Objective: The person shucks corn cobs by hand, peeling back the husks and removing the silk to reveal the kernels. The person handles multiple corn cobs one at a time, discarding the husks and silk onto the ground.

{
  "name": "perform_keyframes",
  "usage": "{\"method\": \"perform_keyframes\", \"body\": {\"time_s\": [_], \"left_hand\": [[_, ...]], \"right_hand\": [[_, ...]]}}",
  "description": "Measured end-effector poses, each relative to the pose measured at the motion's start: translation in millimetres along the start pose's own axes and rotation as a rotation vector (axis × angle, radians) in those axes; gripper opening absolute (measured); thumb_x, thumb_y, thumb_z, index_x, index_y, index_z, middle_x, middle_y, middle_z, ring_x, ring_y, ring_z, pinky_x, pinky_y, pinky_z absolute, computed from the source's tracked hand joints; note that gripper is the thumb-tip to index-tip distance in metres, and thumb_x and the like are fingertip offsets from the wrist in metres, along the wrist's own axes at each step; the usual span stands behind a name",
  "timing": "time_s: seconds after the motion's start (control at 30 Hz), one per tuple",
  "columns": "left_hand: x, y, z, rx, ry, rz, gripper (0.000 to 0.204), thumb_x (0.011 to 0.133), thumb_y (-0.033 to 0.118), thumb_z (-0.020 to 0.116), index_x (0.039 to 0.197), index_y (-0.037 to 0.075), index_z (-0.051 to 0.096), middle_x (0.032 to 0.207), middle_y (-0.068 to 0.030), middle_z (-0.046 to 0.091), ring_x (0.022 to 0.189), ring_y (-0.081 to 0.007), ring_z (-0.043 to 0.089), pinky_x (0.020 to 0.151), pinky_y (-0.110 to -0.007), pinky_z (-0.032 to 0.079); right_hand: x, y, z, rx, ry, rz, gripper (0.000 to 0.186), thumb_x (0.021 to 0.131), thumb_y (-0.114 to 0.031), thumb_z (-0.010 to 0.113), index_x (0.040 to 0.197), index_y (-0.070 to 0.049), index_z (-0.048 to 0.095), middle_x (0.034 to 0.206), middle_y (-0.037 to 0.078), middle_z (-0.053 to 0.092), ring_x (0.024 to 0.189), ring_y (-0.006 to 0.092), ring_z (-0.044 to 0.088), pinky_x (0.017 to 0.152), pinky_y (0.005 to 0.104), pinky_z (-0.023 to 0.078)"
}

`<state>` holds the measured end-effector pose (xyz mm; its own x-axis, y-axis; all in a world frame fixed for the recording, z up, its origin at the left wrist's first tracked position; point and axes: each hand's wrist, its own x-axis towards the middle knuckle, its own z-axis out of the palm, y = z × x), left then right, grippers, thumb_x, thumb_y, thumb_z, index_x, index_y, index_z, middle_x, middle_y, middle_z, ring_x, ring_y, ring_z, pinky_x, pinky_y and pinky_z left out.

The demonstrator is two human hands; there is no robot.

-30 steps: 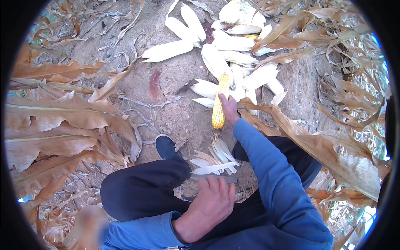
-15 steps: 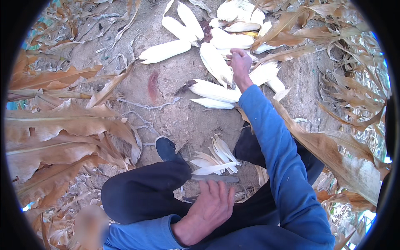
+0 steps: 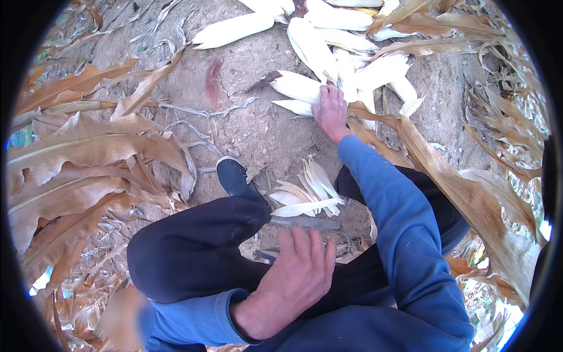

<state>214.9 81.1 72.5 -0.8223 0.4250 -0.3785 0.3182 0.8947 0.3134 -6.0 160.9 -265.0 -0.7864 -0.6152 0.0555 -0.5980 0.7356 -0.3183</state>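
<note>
My right hand [image 3: 331,114] reaches forward to the near side of a cluster of corn ears in pale husks. Its fingers are bent closed at the stem end of one ear of corn [image 3: 298,87], which lies pointing left with dark silk at its tip. The fingertips are partly hidden among the husks. Another ear [image 3: 311,50] lies just beyond the fingers. My left hand [image 3: 287,281] is held over my lap, back up, fingers extended and slightly bent, with nothing visible in it. Loose pale husk leaves [image 3: 308,193] lie on the ground between my legs.
Dry brown corn leaves [image 3: 88,158] crowd the left side, and a long dry leaf [image 3: 469,199] crosses beside my right arm. A grey flat strip [image 3: 305,222] lies below the loose husks. My shoe [image 3: 233,176] rests on bare soil [image 3: 234,76].
My right hand has drawn back toward me, from among the farther ears to the near ear's stem end. The view has tilted down toward my lap. My left hand stays over my lap.
</note>
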Motion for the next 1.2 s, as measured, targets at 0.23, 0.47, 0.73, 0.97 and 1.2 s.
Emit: {"method": "perform_keyframes", "body": {"time_s": [0.23, 0.47, 0.73, 0.97, 1.2], "left_hand": [[0, -1, 5, -0.02, 0.058, 0.011, 0.037, 0.082, 0.016, 0.056, 0.115, -0.001, 0.061, 0.089, -0.0137, 0.055, 0.081, -0.0263, 0.052, 0.075, -0.042, 0.043], [7, -2, -2, -0.005, -0.124, -0.061, 0.034, 0.082, 0.016, 0.057, 0.112, 0.0, 0.062, 0.084, -0.0105, 0.051, 0.079, -0.025, 0.051, 0.073, -0.039, 0.043], [4, -7, 14, 0.053, 0.034, -0.052, 0.021, 0.08, 0.016, 0.058, 0.097, 0.003, 0.06, 0.077, -0.0074, 0.047, 0.073, -0.0216, 0.049, 0.063, -0.035, 0.038], [3, -7, 15, 0.085, -0.007, -0.183, 0.023, 0.078, 0.014, 0.061, 0.098, 0.003, 0.06, 0.079, -0.008, 0.051, 0.074, -0.0214, 0.053, 0.062, -0.034, 0.04], [14, -28, 12, -0.11, 0.219, -0.376, 0.021, 0.08, 0.01, 0.066, 0.093, -0.001, 0.053, 0.083, -0.0173, 0.06, 0.08, -0.0329, 0.065, 0.064, -0.041, 0.053]], "right_hand": [[20, 8, 12, -0.092, 0.034, -0.171, 0.061, 0.071, -0.018, 0.071, 0.125, -0.004, 0.046, 0.118, 0.014, 0.049, 0.112, 0.0342, 0.048, 0.086, 0.0478, 0.043], [45, -8, 10, -0.17, -0.149, -0.055, 0.068, 0.069, -0.032, 0.074, 0.125, -0.002, 0.049, 0.114, 0.016, 0.059, 0.104, 0.0358, 0.054, 0.083, 0.0511, 0.045], [21, 5, 7, 0.064, -0.427, 0.077, 0.056, 0.074, -0.04, 0.07, 0.108, 0.001, 0.05, 0.105, 0.025, 0.063, 0.099, 0.0407, 0.062, 0.084, 0.0495, 0.05], [10, -5, -24, 0.257, -0.392, 0.127, 0.057, 0.079, -0.041, 0.069, 0.106, 0.006, 0.051, 0.106, 0.028, 0.064, 0.1, 0.0407, 0.063, 0.083, 0.0445, 0.05], [70, -47, -141, 1.037, -0.447, 0.272, 0.055, 0.083, -0.04, 0.067, 0.109, 0.008, 0.059, 0.094, 0.012, 0.065, 0.078, 0.0181, 0.063, 0.064, 0.0317, 0.051]]}}
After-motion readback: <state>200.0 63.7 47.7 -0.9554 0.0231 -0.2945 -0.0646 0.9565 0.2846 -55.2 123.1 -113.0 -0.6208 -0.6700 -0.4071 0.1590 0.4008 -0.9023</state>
